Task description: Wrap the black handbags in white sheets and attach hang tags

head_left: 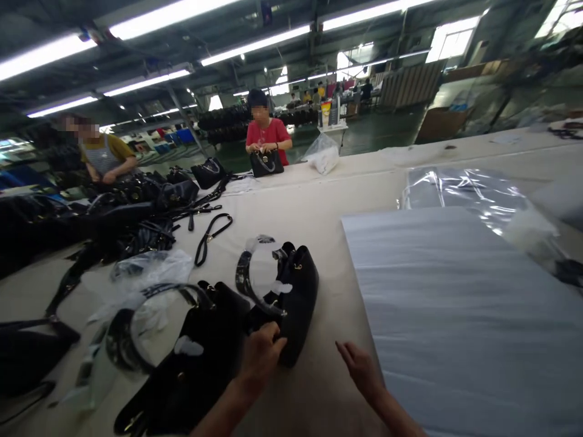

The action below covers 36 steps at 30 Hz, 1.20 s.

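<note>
My left hand (pixel 263 352) is closed on the near lower edge of a black handbag (pixel 298 297), which lies on its side. The bag's handle (pixel 246 273) is wrapped in clear plastic and stands up in a loop. A second black handbag (pixel 214 346) lies nearer, to the left of my wrist, its wrapped handle (pixel 121 340) also raised. My right hand (pixel 359 367) is held over the table to the right of the bags, fingers stretched out with nothing in them. It is beside the left edge of a stack of pale sheets (pixel 437 291).
The pale tabletop (pixel 282 212) bears a black strap (pixel 212 237), crumpled plastic (pixel 155 267) and a heap of black bags (pixel 150 194) at left. Clear plastic bags (pixel 464 188) lie behind the sheets. Across the table, a person in red (pixel 268 133) handles a black bag; another person (pixel 107 155) stands left.
</note>
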Tool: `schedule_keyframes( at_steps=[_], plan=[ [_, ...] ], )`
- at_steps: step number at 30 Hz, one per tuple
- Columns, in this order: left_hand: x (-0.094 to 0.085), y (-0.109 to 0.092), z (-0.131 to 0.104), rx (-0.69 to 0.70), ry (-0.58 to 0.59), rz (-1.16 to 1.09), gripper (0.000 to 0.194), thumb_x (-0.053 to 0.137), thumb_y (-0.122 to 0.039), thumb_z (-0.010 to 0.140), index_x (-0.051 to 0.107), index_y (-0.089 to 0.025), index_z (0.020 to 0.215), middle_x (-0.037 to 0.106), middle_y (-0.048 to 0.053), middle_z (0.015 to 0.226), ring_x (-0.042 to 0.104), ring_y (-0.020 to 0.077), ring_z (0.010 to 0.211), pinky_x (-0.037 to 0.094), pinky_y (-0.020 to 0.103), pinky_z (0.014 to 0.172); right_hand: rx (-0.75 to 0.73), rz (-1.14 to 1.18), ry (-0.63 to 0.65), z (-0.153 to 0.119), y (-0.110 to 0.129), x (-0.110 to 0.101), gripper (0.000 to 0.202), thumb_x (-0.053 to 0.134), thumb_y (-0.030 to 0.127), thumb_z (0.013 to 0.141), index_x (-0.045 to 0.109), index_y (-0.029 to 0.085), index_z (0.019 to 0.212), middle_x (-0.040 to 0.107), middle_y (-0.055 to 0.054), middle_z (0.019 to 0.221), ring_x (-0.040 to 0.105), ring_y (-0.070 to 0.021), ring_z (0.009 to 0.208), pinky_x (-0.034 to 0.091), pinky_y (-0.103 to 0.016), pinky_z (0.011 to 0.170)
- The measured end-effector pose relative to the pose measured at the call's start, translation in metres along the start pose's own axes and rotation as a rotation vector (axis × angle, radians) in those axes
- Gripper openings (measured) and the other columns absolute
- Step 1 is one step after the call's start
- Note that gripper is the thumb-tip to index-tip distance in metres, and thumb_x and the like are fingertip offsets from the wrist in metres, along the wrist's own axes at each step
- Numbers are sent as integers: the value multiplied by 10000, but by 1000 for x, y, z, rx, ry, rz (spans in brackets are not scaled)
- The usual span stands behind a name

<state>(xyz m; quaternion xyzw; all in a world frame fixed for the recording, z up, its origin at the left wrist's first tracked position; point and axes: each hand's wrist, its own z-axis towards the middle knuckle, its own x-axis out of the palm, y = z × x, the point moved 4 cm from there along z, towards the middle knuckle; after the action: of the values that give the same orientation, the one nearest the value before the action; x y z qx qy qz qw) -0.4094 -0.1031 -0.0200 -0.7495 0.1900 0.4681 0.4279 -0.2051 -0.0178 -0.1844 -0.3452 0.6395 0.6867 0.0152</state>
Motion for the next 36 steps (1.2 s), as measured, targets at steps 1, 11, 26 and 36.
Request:
schedule_keyframes(
  at_steps=[1, 11, 26, 36],
  plan=[
    [3, 8, -19, 3, 25, -7, 237, 569, -166, 723, 395, -208, 568, 554, -24, 647, 545, 151, 644, 337, 257, 594, 9, -14, -32, -6, -1, -8, 613, 294, 721, 799, 534, 199, 586, 554, -21, 512, 525, -147, 481, 399, -255, 504],
    [-88, -18, -103, 424, -707, -6, 323, 613, -390, 755, 490, -272, 1029, 579, 86, 992, 575, 255, 938, 488, 371, 789, -59, 67, -57, -23, 42, -15, 318, 398, 415, 852, 612, 183, 807, 651, -76, 806, 613, -192, 759, 466, -290, 720],
    [-105, -106, 23, 124, 147, -1166, 229, 574, -413, 668, 504, -196, 658, 385, -43, 508, 407, 87, 445, 395, 264, 476, 21, -101, 14, -91, 6, -10, 276, 376, 297, 848, 613, 193, 752, 632, -55, 745, 580, -175, 703, 448, -285, 669],
    [-83, -164, -12, 408, 142, -1474, 153, 597, -237, 659, 635, -217, 806, 671, 32, 969, 555, 269, 1085, 432, 424, 957, 162, -103, -122, -103, -20, -72, 259, 390, 276, 832, 631, 185, 806, 655, -76, 826, 604, -192, 776, 460, -296, 715]
  ],
)
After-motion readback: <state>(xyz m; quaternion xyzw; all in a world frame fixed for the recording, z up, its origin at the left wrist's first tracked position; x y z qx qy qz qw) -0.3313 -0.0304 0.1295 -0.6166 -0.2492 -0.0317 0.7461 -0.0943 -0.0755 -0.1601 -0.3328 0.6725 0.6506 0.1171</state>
